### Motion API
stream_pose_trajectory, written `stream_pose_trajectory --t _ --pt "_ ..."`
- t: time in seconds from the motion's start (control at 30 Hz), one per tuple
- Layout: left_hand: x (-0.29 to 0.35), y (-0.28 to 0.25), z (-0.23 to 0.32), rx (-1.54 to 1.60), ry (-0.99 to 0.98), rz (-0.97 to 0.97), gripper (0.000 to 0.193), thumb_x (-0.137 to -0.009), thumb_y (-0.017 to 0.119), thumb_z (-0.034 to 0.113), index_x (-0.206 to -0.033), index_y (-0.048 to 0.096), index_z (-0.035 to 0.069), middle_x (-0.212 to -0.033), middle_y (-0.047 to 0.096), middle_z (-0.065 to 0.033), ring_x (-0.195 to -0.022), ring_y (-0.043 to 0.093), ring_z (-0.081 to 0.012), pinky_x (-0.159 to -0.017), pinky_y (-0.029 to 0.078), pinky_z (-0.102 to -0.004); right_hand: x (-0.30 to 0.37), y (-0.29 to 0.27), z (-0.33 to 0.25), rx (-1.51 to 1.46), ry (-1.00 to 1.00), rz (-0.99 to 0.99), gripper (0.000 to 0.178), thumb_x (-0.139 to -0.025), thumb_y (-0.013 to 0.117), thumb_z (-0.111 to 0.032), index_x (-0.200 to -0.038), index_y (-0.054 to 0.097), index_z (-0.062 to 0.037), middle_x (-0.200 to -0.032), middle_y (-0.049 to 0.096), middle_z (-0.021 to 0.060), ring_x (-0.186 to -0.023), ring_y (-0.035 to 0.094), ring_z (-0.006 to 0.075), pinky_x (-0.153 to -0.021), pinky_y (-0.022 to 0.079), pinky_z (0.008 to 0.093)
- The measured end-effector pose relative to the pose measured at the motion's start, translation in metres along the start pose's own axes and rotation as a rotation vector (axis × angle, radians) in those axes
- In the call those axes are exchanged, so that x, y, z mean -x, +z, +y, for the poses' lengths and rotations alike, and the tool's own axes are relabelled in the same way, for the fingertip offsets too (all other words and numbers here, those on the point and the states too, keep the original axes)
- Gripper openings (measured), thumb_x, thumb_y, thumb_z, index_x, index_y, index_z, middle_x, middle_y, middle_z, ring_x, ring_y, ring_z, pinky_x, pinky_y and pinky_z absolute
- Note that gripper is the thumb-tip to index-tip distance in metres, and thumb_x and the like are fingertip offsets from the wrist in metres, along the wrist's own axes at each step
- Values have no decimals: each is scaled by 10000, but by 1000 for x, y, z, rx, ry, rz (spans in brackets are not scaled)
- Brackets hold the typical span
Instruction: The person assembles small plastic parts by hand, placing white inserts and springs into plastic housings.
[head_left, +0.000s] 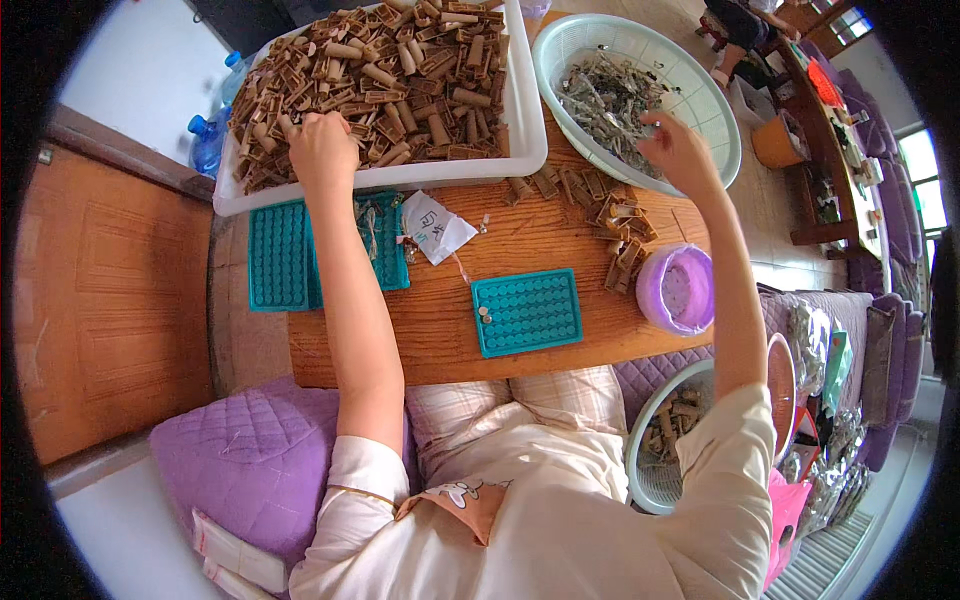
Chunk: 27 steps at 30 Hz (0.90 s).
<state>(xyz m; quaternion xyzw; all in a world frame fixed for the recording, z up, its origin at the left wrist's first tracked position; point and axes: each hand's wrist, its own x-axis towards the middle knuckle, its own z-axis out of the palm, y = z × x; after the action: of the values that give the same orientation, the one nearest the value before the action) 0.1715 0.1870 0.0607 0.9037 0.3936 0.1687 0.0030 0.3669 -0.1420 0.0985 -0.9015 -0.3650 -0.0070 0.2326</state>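
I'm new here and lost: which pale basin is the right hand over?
The far basin, beside the white tub: it holds greyish, metallic-looking pieces, while the near basin, lower right, holds brown pieces.

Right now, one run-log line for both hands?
left hand: at brown parts, white tub; right hand: over green basket, metal pieces; teal tray: on table

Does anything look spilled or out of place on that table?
Perhaps: some brown pieces lie loose on the wooden table, outside the white tub heaped with similar ones. They could have been put there deliberately.
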Motion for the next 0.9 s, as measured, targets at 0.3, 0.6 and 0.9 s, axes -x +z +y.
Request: stream_pose_trajectory --t 0.3,0.6,0.9 --pt "3 -4 5 191 -47 -99 158 -720 587 197 -803 574 64 -780 593 -128 -731 570 -274 -647 466 -381 -73 58 43 160 66 128 228 -753 508 -201 -911 552 -42 -820 550 212 -832 519 358 -721 409 402" --pt "-5 -1 2 45 -110 -276 303 -743 566 207 -1012 501 82 -987 547 -114 -911 529 -273 -748 448 -396 -53 -24 3 -786 68 473 184 -814 511 -208 -923 546 -65 -817 562 47 -775 527 176 -696 418 304" --pt "-6 10 -8 72 -73 -201 205 -754 476 104 -936 541 36 -853 588 -162 -829 565 -307 -678 467 -395 34 -57 -37 -1658 -67 -29 126 -849 455 -149 -926 517 -72 -857 550 22 -792 530 138 -724 441 312"
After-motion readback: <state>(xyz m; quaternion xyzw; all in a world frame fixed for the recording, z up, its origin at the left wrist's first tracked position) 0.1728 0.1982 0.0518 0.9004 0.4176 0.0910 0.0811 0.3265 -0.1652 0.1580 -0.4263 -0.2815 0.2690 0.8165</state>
